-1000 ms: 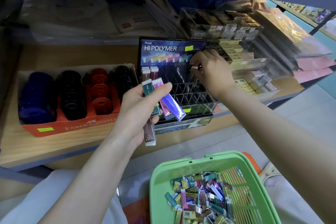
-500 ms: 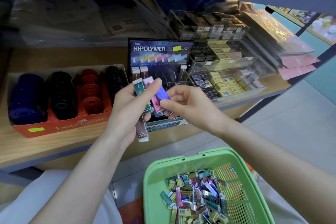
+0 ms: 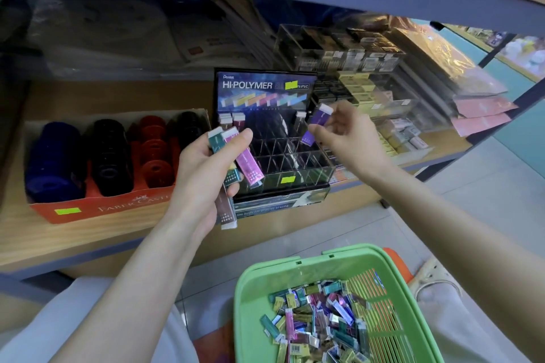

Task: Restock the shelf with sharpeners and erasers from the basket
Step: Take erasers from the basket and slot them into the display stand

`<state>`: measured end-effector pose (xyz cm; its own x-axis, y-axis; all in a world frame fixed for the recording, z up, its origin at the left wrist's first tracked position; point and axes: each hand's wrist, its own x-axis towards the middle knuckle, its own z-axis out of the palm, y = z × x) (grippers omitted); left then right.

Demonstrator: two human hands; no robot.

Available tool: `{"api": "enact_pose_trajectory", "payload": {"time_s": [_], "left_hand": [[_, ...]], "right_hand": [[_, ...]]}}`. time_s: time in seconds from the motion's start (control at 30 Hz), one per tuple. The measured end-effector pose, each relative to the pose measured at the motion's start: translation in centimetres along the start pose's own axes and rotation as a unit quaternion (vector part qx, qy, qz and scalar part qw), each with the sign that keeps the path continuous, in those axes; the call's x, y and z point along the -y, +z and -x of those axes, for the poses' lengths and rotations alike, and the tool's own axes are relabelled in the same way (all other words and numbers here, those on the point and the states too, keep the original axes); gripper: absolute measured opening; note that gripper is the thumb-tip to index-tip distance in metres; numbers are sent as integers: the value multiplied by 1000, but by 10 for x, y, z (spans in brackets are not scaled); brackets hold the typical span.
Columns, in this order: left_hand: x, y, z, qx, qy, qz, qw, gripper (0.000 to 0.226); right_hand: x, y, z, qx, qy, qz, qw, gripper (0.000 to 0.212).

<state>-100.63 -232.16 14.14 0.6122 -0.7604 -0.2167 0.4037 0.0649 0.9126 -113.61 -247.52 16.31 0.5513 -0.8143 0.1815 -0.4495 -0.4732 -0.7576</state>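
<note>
Setting: wooden shelf [image 3: 88,233] carrying a compartmented eraser display [image 3: 283,168]; green basket [image 3: 247,289] of erasers below.
Left hand [image 3: 203,168]: grips a fan of spare erasers [image 3: 250,165].
Right hand [image 3: 348,135]: pinches one purple eraser [image 3: 320,116] over the display.
Step, as judged: slotting erasers singly.
Next: calls for upright alignment over a vacant cell [image 3: 274,144].

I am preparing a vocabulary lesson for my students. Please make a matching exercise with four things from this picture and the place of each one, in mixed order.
1. purple eraser
2. pink eraser
3. green basket
4. red box

A. on the shelf, left of the eraser display
B. pinched in the right hand
C. nearest the camera, below the shelf
D. gripped in the left hand

Pairs: 1-B, 2-D, 3-C, 4-A
</note>
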Motion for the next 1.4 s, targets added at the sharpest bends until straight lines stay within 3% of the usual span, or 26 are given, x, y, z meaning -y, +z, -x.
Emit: {"api": "enact_pose_trajectory", "payload": {"time_s": [0.13,0.27,0.47,0.8,1.0,1.23,1.3,1.4], "left_hand": [[-2,-2,0,-3,-1,3,1000,11],[-4,-4,-1,-8,0,6,1000,11],[-7,-7,-2,-10,-7,6,1000,12],[-7,-11,-2,-5,-6,15,1000,13],[-5,-9,-4,-3,-12,12,1000,12],[-4,-8,-6,-8,-21,15,1000,12],[-4,-8,-7,-10,-22,14,1000,12],[-3,-6,-8,-11,-21,10,1000,12]], "right_hand": [[-10,7,-23,-17,-16,16,1000,6],[-13,20,-42,-27,-87,112,989,3],[-21,24,-56,19,-150,199,968,10],[-22,13,-72,91,-148,238,956,11],[-28,26,-67,52,-178,229,956,14],[-36,37,-64,-3,-197,357,913,22],[-33,37,-61,-28,-197,344,918,18],[-14,34,-40,-37,-165,207,964,14]]}}
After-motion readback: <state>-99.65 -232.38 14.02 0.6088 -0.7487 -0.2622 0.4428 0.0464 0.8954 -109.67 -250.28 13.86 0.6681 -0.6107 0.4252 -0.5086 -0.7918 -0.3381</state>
